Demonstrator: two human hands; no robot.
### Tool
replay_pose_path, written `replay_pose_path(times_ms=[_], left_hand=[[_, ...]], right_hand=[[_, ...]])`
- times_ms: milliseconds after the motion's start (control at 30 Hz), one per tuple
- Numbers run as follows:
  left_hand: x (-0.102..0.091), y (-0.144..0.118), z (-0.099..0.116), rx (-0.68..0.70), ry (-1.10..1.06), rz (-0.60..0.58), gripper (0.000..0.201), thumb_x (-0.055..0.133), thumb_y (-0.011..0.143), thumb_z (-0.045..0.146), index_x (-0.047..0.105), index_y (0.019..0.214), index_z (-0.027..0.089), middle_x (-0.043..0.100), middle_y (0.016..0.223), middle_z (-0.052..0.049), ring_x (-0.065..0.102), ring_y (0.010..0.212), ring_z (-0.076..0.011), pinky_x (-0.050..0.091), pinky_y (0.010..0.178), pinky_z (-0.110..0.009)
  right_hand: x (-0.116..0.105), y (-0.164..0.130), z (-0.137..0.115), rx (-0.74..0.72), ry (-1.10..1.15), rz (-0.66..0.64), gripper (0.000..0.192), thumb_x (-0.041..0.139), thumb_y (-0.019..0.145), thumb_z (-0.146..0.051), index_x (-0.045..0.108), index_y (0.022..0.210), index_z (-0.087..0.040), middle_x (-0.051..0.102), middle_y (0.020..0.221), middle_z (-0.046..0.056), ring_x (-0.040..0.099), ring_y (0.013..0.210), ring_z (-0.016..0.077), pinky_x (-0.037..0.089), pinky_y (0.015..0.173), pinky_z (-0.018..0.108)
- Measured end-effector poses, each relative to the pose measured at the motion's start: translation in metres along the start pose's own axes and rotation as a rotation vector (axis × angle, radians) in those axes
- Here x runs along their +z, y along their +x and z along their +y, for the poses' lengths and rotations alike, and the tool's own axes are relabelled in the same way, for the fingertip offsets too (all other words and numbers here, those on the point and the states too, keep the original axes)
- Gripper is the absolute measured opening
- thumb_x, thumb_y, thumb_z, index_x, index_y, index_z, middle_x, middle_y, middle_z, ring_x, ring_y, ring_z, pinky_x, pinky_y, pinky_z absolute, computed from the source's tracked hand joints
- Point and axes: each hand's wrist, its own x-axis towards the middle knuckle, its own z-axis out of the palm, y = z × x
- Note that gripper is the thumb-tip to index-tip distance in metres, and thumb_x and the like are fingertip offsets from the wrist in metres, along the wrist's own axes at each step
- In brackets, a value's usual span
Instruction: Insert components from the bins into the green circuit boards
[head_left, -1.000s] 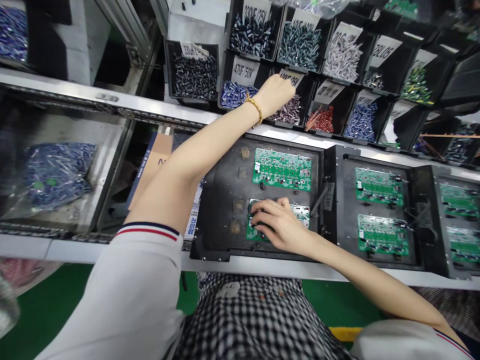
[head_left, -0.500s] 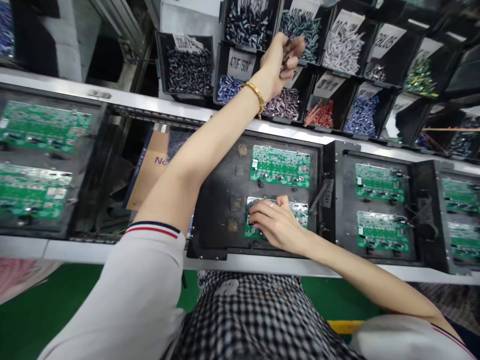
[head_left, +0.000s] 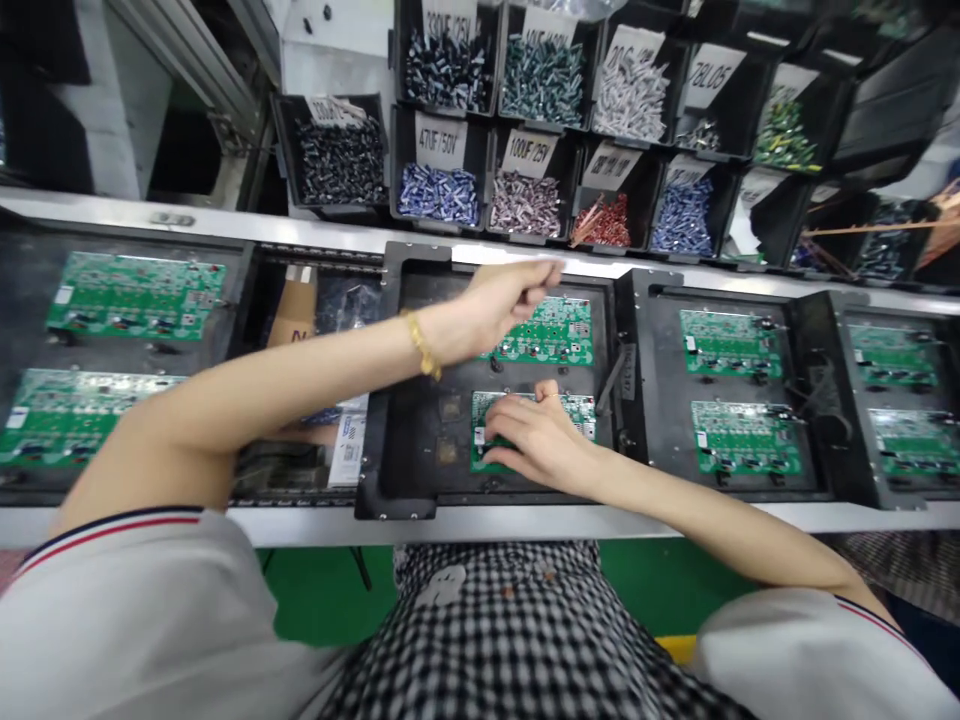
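My left hand (head_left: pixel 511 305) hovers over the upper green circuit board (head_left: pixel 559 335), its fingers curled together. Motion blurs the fingertips, and whatever they hold is too small to make out. A gold bracelet (head_left: pixel 421 345) circles that wrist. My right hand (head_left: pixel 541 440) rests over the lower green circuit board (head_left: pixel 581 410), covering much of it. Its thumb and index finger are bent and apart at the board's left end, with no part visible between them. Both boards lie in a black tray (head_left: pixel 409 440).
Behind the rail stand black bins of small parts, among them blue capacitors (head_left: pixel 439 193), red parts (head_left: pixel 606 222) and white parts (head_left: pixel 634 98). More trays with boards (head_left: pixel 731 345) sit to the right and left. A cardboard box (head_left: pixel 294 310) lies in the gap left of my tray.
My left hand has come down from the parts bins to above the upper board. The right hand stays at the lower board, its thumb and index finger now further apart. The view has shifted slightly.
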Motion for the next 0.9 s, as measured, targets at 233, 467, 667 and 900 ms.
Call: replay_pose_path(times_ms=[233, 467, 667, 900], left_hand=[[-0.014, -0.062, -0.058, -0.180, 0.095, -0.003, 0.034, 0.043, 0.096, 0.026, 0.058, 0.072, 0.007, 0.046, 0.064, 0.000, 0.035, 0.048, -0.0027, 0.024, 0.046, -0.017], [0.003, -0.066, -0.078, -0.048, 0.163, -0.034, 0.033, 0.046, 0.094, 0.026, 0.056, 0.068, 0.008, 0.050, 0.064, -0.002, 0.036, 0.050, -0.0047, 0.026, 0.048, -0.018], [-0.005, -0.070, -0.076, -0.404, 0.135, 0.037, 0.022, 0.038, 0.094, 0.011, 0.059, 0.096, 0.008, 0.054, 0.074, -0.002, 0.045, 0.052, -0.0052, 0.029, 0.048, -0.019], [-0.013, -0.064, -0.084, -0.377, 0.255, -0.060, 0.025, 0.047, 0.093, 0.024, 0.064, 0.086, 0.007, 0.066, 0.081, -0.010, 0.042, 0.049, -0.0045, 0.024, 0.046, -0.019]], right_hand=[[-0.054, -0.015, 0.022, 0.353, 0.231, 0.413, 0.015, 0.058, 0.085, -0.029, 0.062, 0.075, -0.019, 0.070, 0.078, 0.001, 0.063, 0.076, 0.0160, 0.036, 0.073, 0.032], [-0.061, -0.022, 0.020, 0.273, 0.070, 0.284, 0.010, 0.054, 0.085, -0.024, 0.063, 0.082, -0.019, 0.071, 0.086, 0.002, 0.063, 0.080, 0.0160, 0.031, 0.074, 0.033], [-0.061, -0.044, 0.043, 0.314, -0.161, 0.020, 0.015, 0.045, 0.086, -0.018, 0.060, 0.084, -0.019, 0.069, 0.092, 0.002, 0.059, 0.081, 0.0164, 0.019, 0.071, 0.033], [-0.044, -0.049, 0.059, 0.265, -0.112, -0.104, 0.015, 0.045, 0.083, -0.016, 0.060, 0.083, -0.018, 0.066, 0.096, 0.003, 0.057, 0.089, 0.0183, 0.017, 0.070, 0.033]])
